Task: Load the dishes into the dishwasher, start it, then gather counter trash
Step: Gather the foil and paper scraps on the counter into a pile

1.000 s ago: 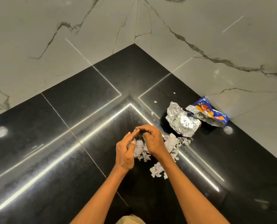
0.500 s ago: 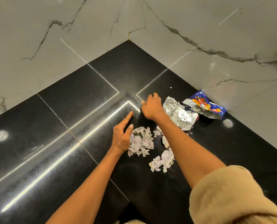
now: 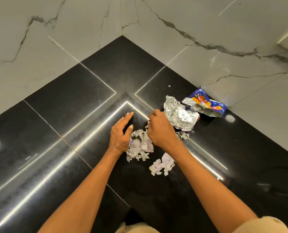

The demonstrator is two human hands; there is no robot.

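Torn white paper scraps [image 3: 140,147] lie in a pile on the black countertop [image 3: 69,125], with a smaller clump [image 3: 162,165] just nearer me. My left hand [image 3: 121,132] rests with straight fingers against the pile's left edge. My right hand [image 3: 160,130] hovers over the pile's far side, its fingers curled down around a few paper bits. A crumpled foil sheet [image 3: 180,115] sits right beside that hand, and a blue snack wrapper [image 3: 205,105] lies behind the foil.
White marble walls [image 3: 55,39] meet in a corner behind the counter. One tiny scrap [image 3: 169,86] lies far back, and a few shreds [image 3: 182,135] lie under the foil's near edge. A beige sleeve shows at the bottom right.
My right hand has drawn back from the far counter toward the pile, fingers curled. My left hand has stayed beside the pile, and the pile has grown more compact.
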